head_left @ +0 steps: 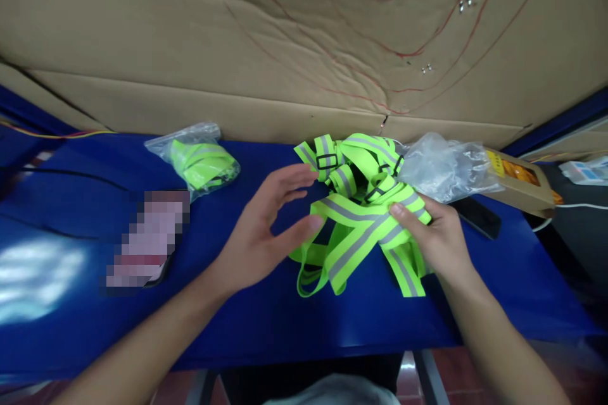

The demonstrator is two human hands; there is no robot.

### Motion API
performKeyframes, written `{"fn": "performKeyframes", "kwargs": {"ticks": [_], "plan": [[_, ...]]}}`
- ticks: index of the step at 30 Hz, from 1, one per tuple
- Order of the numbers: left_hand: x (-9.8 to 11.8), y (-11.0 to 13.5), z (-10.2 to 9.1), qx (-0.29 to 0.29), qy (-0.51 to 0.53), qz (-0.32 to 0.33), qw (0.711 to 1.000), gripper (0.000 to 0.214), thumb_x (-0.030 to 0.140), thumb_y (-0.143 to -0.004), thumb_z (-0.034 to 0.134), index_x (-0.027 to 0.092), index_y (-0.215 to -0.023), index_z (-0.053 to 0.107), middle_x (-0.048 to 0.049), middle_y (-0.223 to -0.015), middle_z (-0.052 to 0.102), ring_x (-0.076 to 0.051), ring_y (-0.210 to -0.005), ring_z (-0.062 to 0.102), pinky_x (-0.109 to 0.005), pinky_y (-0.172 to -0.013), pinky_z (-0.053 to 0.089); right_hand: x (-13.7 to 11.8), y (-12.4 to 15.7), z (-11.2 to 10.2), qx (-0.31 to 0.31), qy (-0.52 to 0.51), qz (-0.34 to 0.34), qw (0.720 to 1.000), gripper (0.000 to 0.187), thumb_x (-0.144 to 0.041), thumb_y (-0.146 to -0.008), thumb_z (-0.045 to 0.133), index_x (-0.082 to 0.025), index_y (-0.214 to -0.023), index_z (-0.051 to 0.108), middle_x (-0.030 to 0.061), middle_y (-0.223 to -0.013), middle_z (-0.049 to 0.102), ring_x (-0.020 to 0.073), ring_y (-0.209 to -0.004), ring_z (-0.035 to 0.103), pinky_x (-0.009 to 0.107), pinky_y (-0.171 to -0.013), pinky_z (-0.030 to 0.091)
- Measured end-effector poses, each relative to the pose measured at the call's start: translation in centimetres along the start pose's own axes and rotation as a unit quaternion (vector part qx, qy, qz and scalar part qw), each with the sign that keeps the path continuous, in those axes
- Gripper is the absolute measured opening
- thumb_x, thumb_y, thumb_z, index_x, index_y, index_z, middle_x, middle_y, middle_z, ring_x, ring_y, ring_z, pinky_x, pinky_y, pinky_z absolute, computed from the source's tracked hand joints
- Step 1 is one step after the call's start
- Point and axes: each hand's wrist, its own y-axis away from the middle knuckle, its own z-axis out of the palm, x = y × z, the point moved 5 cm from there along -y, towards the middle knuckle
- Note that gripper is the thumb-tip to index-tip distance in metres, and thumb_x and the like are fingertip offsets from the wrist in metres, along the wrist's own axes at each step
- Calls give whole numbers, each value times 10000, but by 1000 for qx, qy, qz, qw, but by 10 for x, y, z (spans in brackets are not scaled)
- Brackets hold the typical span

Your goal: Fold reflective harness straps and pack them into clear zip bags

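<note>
My right hand (439,231) grips a bundle of neon-yellow reflective straps (361,243), thumb on top and fingers underneath. Grey stripes run along the straps, and loose loops hang down at the left. Just left of the bundle, my left hand (266,224) is open, thumb and fingers apart, with nothing held between them. More neon straps with black buckles (327,161) lie heaped on the table behind the held part; where one piece ends and another begins I cannot tell.
On the blue table (285,323) a clear bag with folded neon strap (202,161) lies left. A blurred-out phone (154,237) is nearer. At right are crumpled clear plastic bags (441,164), a dark phone (477,216) and a cardboard box (527,186). A cardboard panel (190,57) stands behind.
</note>
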Motion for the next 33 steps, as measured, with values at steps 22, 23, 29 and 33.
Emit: {"fn": "performKeyframes", "kwargs": {"ticks": [22, 23, 29, 33], "plan": [[37, 34, 23, -86, -334, -17, 938, 661, 505, -880, 745, 354, -1465, 476, -65, -1414, 540, -203, -1012, 649, -372, -906, 562, -28, 10, -8, 10, 8, -182, 983, 312, -382, -902, 777, -233, -1176, 774, 19, -1093, 809, 226, -969, 774, 324, -855, 618], [47, 31, 21, -58, -335, 30, 940, 759, 505, -856, 777, 381, -1513, 418, -64, -1474, 492, -214, -1089, 635, -378, -948, 561, -33, 13, -8, 2, 30, -223, 974, 351, -352, -902, 783, -242, -1234, 754, 27, -1160, 797, 232, -1028, 769, 330, -909, 613], [43, -2, 59, -218, -39, 46, 974, 1186, 362, -684, 953, 335, -1608, 209, -123, -1590, 461, -314, -1486, 438, -489, -1226, 371, -49, 36, 5, -101, 58, -422, 899, 520, -235, -948, 724, -266, -1454, 613, 59, -1295, 748, 239, -1169, 727, 369, -1052, 567], [11, 0, 83, -268, 144, -116, 945, 1023, 294, -711, 916, 223, -1550, 335, -148, -1404, 626, -322, -1308, 606, -452, -1084, 501, -47, 38, 9, -94, 50, -437, 893, 521, -207, -976, 671, -265, -1485, 579, 65, -1285, 750, 240, -1198, 706, 391, -1055, 558]]}}
